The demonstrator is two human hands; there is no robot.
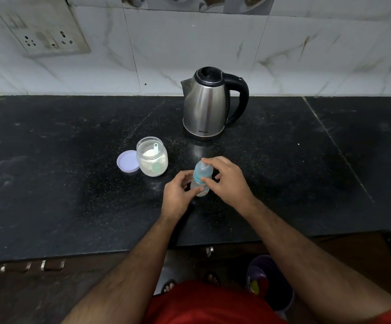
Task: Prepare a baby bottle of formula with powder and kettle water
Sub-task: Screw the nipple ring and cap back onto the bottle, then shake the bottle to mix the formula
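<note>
The baby bottle stands on the black speckled stone desk, midway between its front edge and the wall. The left hand wraps the lower body of the bottle, fingers closed on it. The right hand grips the upper part, fingers closed around the clear cap and the teal collar.

Open desk surface extends wide to the right of the right hand and to the left of the left hand. The front edge lies near the forearms.

Left of the left hand, near but apart, stands 1 clear plastic jar, open, part-filled with white powder. A pale scoop rests inside. The round lilac lid lies flat, touching the jar on its far-left side.

Beyond both hands, toward the wall, stands 1 brushed steel kettle with black lid and handle, handle to the right.

The wall is white marbled tile. A switch plate is mounted upper left. The desk shows pale dusty smears.
</note>
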